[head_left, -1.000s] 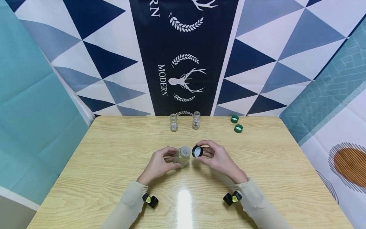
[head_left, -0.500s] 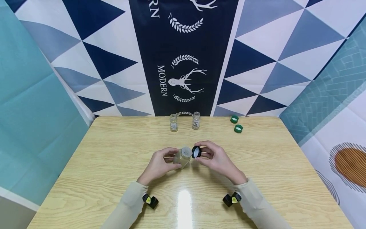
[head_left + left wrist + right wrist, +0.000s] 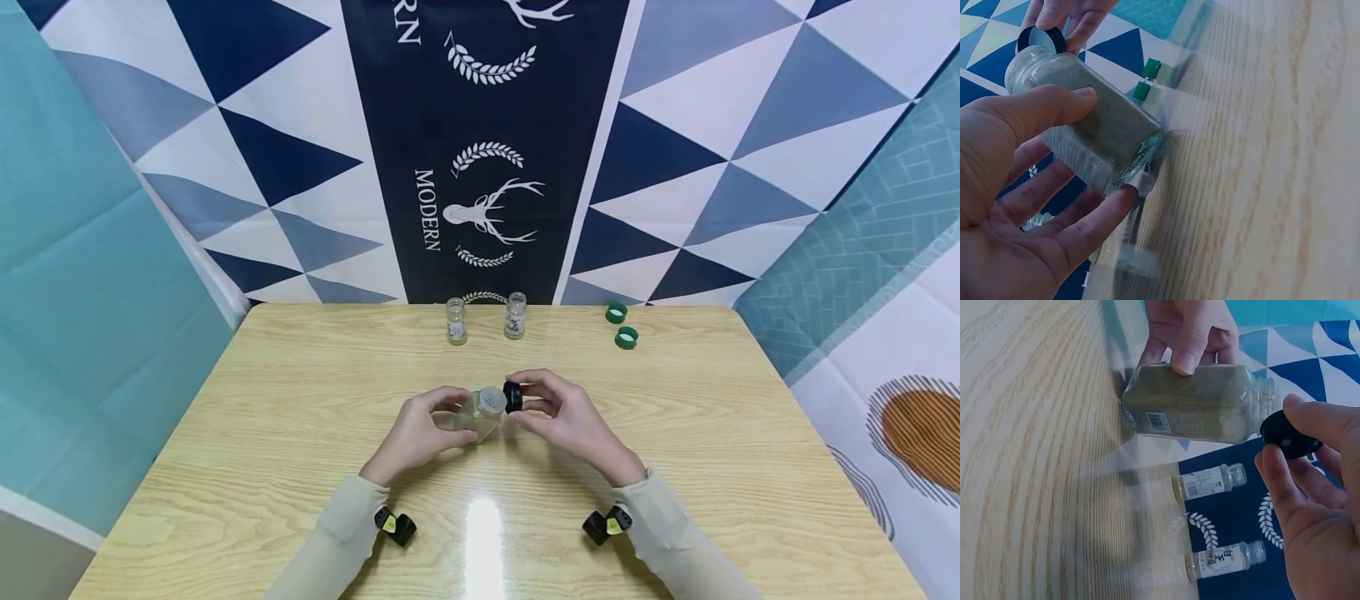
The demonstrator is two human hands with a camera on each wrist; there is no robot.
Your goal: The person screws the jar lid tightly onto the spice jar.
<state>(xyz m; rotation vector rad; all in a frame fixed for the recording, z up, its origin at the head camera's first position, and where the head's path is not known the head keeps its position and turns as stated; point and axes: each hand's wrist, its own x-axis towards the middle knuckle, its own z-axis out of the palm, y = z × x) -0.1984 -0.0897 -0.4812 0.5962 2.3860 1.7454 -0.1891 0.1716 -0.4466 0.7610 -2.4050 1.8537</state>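
Note:
A squarish glass spice jar [image 3: 480,419] of grey-brown powder, with a perforated top, leans to the right near the middle of the table. My left hand [image 3: 417,429] grips its body, thumb across one face and fingers behind, as the left wrist view shows. My right hand [image 3: 568,417] pinches a round black cap [image 3: 513,397] between thumb and fingertips. In the right wrist view the cap [image 3: 1288,434] is right at the mouth of the jar [image 3: 1197,403], tilted against it. A barcode label shows on the jar's side.
Two small uncapped glass bottles with white labels, a left one [image 3: 456,322] and a right one [image 3: 514,317], stand at the table's back edge. Two green caps, a rear one [image 3: 616,312] and a front one [image 3: 626,337], lie back right. A patterned cloth [image 3: 300,150] hangs behind.
The black cap has turned from showing its white inside to facing the jar, and has moved left to its mouth. The jar has tipped slightly further right in my left hand.

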